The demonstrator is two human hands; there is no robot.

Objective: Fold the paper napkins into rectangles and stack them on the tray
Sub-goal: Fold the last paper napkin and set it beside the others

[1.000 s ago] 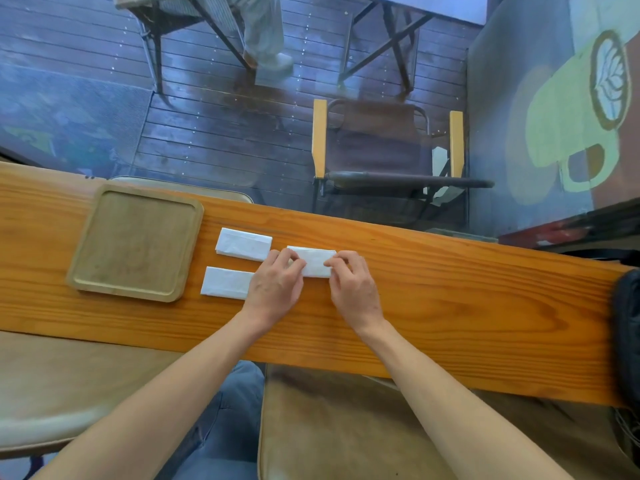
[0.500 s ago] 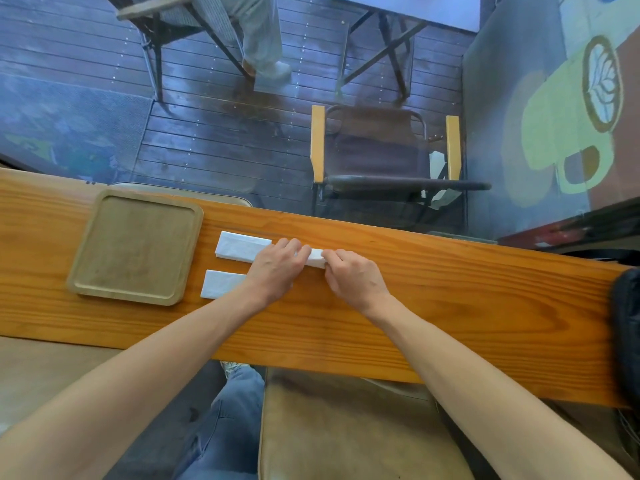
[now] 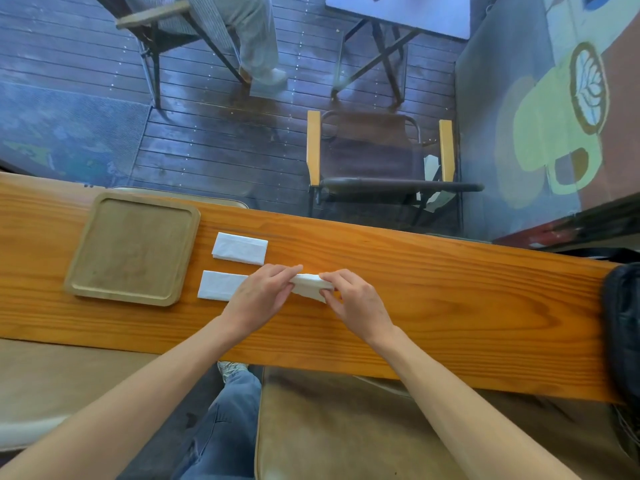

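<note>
A white paper napkin (image 3: 310,285), folded into a narrow strip, is held between both hands just above the wooden counter. My left hand (image 3: 260,297) pinches its left end and my right hand (image 3: 356,303) pinches its right end. Two folded rectangular napkins lie flat on the counter to the left: the far napkin (image 3: 239,248) and the near napkin (image 3: 219,285), whose right end my left hand covers. The square wooden tray (image 3: 133,247) sits at the left with nothing on it.
The long wooden counter (image 3: 450,299) runs left to right against a glass pane. A dark bag (image 3: 623,327) rests at its right end. Cushioned seats are below the counter's near edge. Chairs and a seated person's legs show beyond the glass.
The napkin that lay flat under both hands has been lifted at its ends and drawn slightly toward me. Both hands have shifted a little nearer; the other two napkins stay put.
</note>
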